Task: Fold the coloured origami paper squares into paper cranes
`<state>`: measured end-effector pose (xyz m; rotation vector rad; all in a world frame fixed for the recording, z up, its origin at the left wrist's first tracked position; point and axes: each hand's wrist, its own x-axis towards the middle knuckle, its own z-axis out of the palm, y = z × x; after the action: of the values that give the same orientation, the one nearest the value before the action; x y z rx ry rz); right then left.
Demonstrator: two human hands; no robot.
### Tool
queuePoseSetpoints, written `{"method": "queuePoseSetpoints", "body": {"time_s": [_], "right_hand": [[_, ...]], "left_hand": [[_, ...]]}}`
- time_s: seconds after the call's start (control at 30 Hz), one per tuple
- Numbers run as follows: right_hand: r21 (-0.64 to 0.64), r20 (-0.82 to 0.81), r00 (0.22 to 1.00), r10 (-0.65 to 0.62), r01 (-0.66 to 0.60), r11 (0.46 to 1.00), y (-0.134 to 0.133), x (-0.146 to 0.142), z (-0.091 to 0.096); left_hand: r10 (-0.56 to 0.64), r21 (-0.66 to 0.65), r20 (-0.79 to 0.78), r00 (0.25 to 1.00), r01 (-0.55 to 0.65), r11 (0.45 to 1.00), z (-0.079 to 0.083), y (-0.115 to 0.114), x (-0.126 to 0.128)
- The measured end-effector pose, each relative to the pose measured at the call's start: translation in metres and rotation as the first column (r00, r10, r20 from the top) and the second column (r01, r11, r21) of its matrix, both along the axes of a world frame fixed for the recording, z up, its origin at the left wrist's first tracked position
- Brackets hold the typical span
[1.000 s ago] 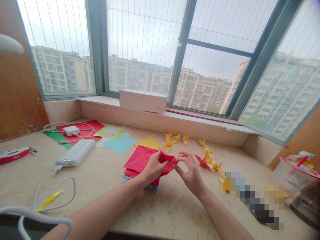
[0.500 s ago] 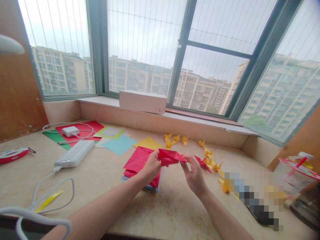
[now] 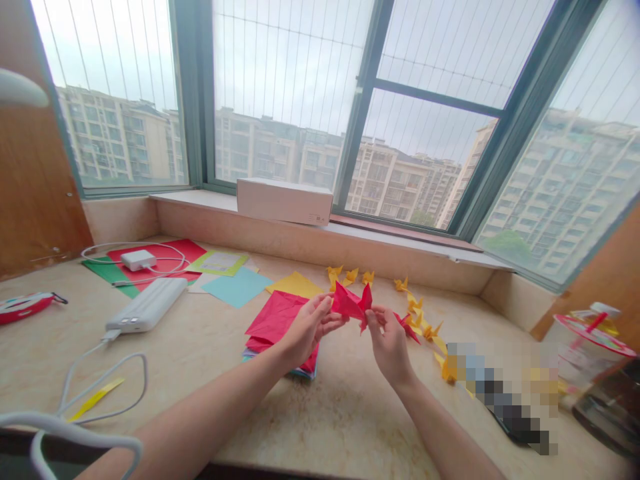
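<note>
A red origami piece (image 3: 352, 303), folded with pointed tips rising upward, is held in the air between my hands. My left hand (image 3: 310, 327) grips its left side, and my right hand (image 3: 390, 347) pinches its lower right. Below my left hand lies a stack of coloured paper (image 3: 280, 321) with a loose red sheet on top. Just right of my right hand, a finished red paper crane (image 3: 409, 327) rests on the stone counter (image 3: 320, 427). Several yellow paper cranes (image 3: 417, 307) run in a curving line behind it.
Blue (image 3: 237, 287) and yellow (image 3: 294, 285) paper sheets lie behind the stack. At left are a white power bank (image 3: 146, 305), a charger (image 3: 138, 260) on red and green sheets, and a cable. A white box (image 3: 284, 201) sits on the windowsill. A pixelated patch (image 3: 500, 393) covers the right side.
The red paper has gone from a flat fold to a shape with raised points. It has risen slightly, and my left hand's fingers have straightened along it.
</note>
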<state>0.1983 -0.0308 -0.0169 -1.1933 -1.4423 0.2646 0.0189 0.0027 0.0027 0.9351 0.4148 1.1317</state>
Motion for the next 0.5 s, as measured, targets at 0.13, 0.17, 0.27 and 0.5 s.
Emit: {"method": "queuePoseSetpoints", "body": {"time_s": [0.13, 0.17, 0.27, 0.5], "right_hand": [[-0.022, -0.016, 0.997, 0.071, -0.071, 0.997, 0.002, -0.001, -0.005], [-0.018, -0.012, 0.996, 0.086, -0.086, 0.996, 0.002, -0.002, -0.007], [-0.011, 0.017, 0.992, 0.128, -0.128, 0.992, 0.001, -0.005, -0.007], [-0.025, 0.068, 0.957, 0.282, -0.281, 0.960, -0.004, -0.010, 0.000]], "left_hand": [[-0.085, 0.059, -0.071, 0.994, 0.089, 0.994, -0.001, -0.007, 0.002], [-0.091, 0.067, -0.083, 0.992, 0.096, 0.993, -0.003, -0.007, 0.002], [-0.085, 0.091, -0.095, 0.992, 0.094, 0.991, -0.009, -0.007, 0.003], [0.079, 0.163, -0.166, 0.983, -0.052, 0.985, -0.016, -0.001, 0.003]]}}
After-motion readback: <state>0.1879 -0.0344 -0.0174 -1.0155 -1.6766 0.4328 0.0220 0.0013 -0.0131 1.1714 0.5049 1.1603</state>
